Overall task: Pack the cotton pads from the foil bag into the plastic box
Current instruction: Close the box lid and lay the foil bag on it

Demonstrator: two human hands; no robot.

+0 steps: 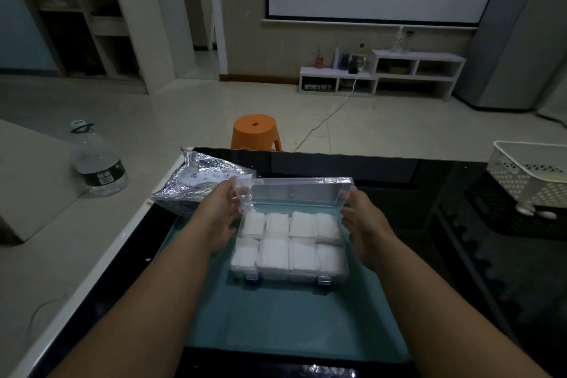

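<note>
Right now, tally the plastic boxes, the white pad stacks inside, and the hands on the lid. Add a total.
Plastic box: 1
Cotton pad stacks: 8
Hands gripping the lid: 2, left hand and right hand
Total: 11

cotton pads (288,239) in plastic box (346,250), foil bag (196,184) left.

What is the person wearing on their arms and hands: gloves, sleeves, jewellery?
Nothing shows: the left hand and right hand are ungloved. The left forearm and right forearm are bare down to the frame's edge, with no sleeve, watch, bracelet or ring visible.
</note>
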